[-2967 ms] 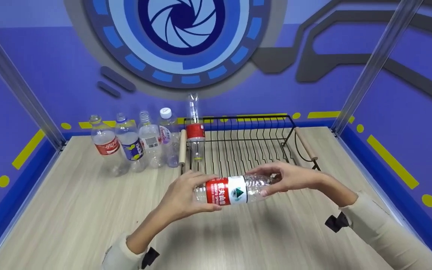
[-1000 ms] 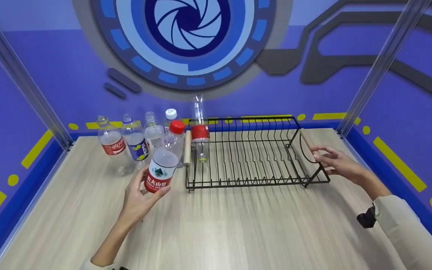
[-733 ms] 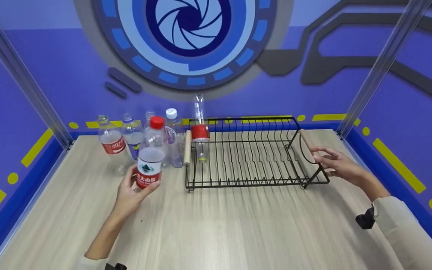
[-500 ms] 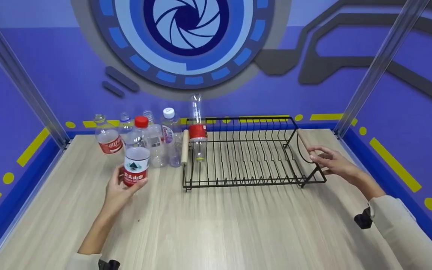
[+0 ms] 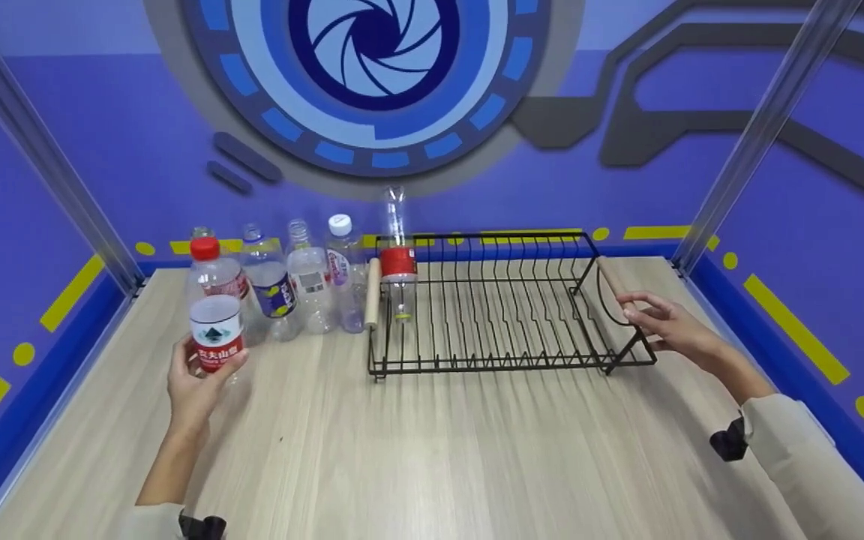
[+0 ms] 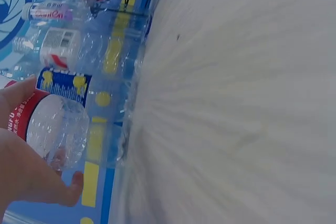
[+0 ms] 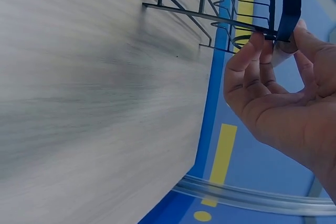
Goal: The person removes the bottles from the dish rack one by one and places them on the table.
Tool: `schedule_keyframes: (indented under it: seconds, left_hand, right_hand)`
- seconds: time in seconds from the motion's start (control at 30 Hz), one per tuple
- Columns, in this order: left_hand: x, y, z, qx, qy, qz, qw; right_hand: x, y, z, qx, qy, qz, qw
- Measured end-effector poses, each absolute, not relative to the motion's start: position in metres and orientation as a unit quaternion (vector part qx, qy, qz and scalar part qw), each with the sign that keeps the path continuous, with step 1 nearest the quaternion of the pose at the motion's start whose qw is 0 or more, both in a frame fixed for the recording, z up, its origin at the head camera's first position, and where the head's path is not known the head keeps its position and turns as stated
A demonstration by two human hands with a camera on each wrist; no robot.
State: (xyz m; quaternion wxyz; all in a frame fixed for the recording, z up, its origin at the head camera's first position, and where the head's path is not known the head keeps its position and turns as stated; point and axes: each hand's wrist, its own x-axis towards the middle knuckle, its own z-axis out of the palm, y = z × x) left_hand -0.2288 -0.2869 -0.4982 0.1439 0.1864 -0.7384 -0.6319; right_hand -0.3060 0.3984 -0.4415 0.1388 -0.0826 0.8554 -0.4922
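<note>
My left hand (image 5: 196, 382) grips a clear water bottle (image 5: 217, 334) with a red cap and a red-and-white label, fingers and thumb around its lower part. The bottle is upright, in front of a red-labelled cola bottle (image 5: 228, 285) that it partly hides. In the left wrist view its clear base (image 6: 60, 129) shows beyond the thumb. On the other side, my right hand (image 5: 672, 326) pinches the near end of the right wooden handle (image 5: 612, 277) of a black wire dish rack (image 5: 492, 369). The right wrist view has the fingertips (image 7: 256, 39) at that handle's end.
Right of the cola bottle stand a blue-labelled bottle (image 5: 277, 298), a bottle with a barcode label (image 5: 312, 281) and a white-capped bottle (image 5: 345, 274). A red-labelled bottle (image 5: 399, 261) sits in the rack's left end. Blue-purple walls (image 5: 469, 202) enclose the table (image 5: 432, 465).
Both hands were on the water bottle, held sideways; now only my left hand holds it, upright and farther left. My right hand has moved to the rack's right handle and stays there.
</note>
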Motion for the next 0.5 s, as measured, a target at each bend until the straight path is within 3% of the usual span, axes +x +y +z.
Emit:
schedule_keyframes:
  seconds: [0.5]
  left_hand:
    - [-0.250, -0.329, -0.518, 0.243, -0.708, -0.642, 0.169]
  right_hand:
    - [-0.304, 0.398, -0.442, -0.086, 0.850, -0.500, 0.140]
